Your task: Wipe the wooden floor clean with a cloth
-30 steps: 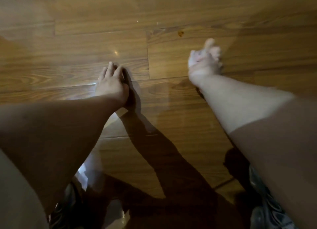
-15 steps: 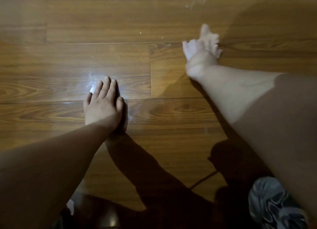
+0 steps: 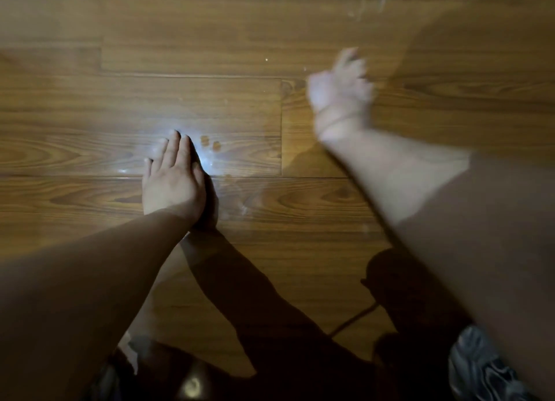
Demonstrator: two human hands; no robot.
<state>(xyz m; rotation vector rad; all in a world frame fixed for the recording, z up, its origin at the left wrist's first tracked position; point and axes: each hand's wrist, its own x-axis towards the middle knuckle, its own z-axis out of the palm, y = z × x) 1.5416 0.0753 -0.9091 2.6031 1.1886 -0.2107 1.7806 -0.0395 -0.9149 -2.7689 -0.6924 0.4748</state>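
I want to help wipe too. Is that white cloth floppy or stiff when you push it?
Probably floppy: the cloth looks bunched up in the right hand, though it is blurred. Likely light, since one hand holds it. The wooden floor looks shiny, so it should slide easily.

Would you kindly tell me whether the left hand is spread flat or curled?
Flat: the left hand lies palm-down on the wooden floor, fingers straight, holding nothing.
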